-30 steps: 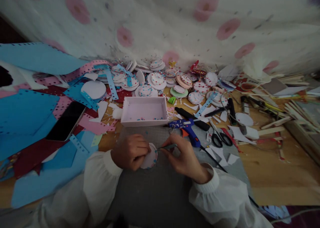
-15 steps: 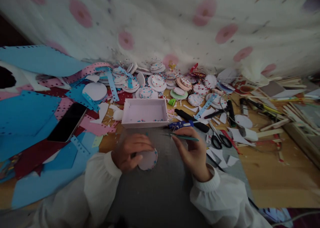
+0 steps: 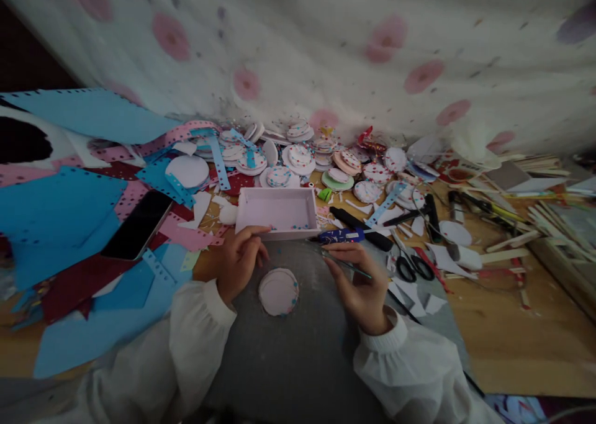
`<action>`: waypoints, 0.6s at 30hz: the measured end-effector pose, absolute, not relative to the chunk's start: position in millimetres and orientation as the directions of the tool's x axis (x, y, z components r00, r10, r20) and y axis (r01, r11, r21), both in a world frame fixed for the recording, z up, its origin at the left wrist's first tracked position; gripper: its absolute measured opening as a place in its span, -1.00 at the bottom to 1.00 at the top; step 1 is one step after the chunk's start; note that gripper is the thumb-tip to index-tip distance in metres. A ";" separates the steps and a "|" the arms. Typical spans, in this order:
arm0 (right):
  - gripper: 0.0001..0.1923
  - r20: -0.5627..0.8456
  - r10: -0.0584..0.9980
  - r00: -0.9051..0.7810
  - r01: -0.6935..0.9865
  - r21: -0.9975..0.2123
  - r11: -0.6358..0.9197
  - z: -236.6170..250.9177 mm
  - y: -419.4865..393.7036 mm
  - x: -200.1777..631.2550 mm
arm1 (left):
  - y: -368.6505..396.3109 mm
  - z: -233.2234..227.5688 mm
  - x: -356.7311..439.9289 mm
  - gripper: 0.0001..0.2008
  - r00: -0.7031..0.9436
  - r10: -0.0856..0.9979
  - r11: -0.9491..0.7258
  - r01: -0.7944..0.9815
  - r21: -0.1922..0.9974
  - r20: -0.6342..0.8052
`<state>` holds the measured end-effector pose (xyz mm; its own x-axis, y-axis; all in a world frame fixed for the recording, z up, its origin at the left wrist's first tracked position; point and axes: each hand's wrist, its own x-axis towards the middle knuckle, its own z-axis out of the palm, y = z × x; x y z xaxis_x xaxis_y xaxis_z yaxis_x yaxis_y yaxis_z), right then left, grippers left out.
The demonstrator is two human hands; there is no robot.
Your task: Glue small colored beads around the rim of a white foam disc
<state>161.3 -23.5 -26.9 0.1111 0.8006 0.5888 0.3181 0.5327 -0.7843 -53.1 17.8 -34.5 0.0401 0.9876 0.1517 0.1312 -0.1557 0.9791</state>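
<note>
My left hand (image 3: pixel 239 259) is at the front left corner of a small pale pink box (image 3: pixel 277 233), index finger stretched along its front wall and the other fingers loosely bent. I see nothing in that hand. In my right hand (image 3: pixel 361 281) is a pair of thin teal tweezers (image 3: pixel 347 264), tips pointing left over the grey mat (image 3: pixel 298 374). A round white paper disc (image 3: pixel 278 292) edged with blue and red dots lies flat on the mat between my hands, touched by neither. Small coloured bits sit inside the box.
A blue glue gun-like tool (image 3: pixel 342 236) and black-handled scissors (image 3: pixel 413 267) lie to the right. Several dotted paper discs (image 3: pixel 298 157) are piled behind the box. A phone (image 3: pixel 137 225) rests on coloured sheets at left. Wooden sticks (image 3: pixel 512 238) are at far right.
My left hand has left the paper disc and moved up to the box. My right hand still holds the tweezers, tips slightly lower. The view has shifted a little.
</note>
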 end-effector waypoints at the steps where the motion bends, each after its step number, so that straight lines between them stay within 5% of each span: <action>1: -0.79 0.590 0.797 0.129 0.307 -0.788 0.534 -26.0 -23.5 162.1 | 17.1 -35.3 -52.9 -0.73 0.038 0.987 -0.158 0.132 0.979 0.154; 6: -0.83 0.589 0.779 0.216 0.367 -0.788 0.494 -16.9 -13.7 168.8 | 11.6 -39.7 -52.3 -0.83 0.062 0.984 -0.177 0.167 0.970 0.169; 18: -0.84 0.467 0.875 -0.123 0.750 -0.534 0.391 -12.7 36.1 149.3 | 10.2 -40.1 -51.4 -0.84 0.034 0.987 -0.163 0.163 0.973 0.159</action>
